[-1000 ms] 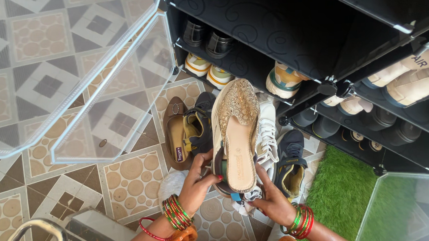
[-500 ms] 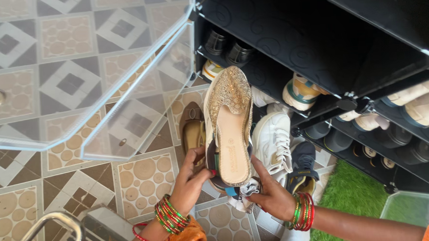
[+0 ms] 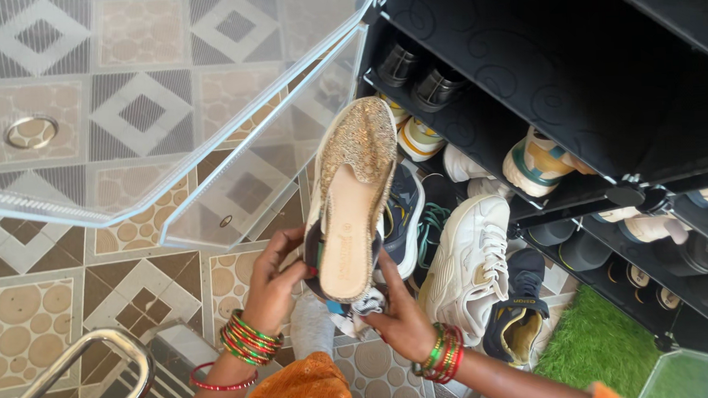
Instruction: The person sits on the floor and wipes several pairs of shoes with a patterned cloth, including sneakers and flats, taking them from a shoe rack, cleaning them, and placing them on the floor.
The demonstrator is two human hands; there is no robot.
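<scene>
your left hand (image 3: 274, 278) and right hand (image 3: 399, 320) clamp the gold shoe (image 3: 350, 199) at its heel, just left of the rack (image 3: 523, 64). it looks light and stiff-soled, so grip the sole edges, not the beaded toe.

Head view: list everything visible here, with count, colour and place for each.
Embroidered slip-on shoe: one, gold with tan insole, held up at centre.
Cloth: one, patterned white and dark, under the shoe's heel.
White sneaker: one, on the floor right of the hands.
Dark sneakers: at least two, navy with yellow lining, on the floor.
Shoe rack: one, black, upper right, holding black, white and beige shoes.
Rack doors: two, clear plastic, swung open at left.
Floor tiles: brown and grey patterned.
Grass mat: one, green, lower right.
Metal rail: one, lower left.
Left hand: grips the shoe's heel; red and green bangles.
Right hand: holds cloth and heel; bangles.
</scene>
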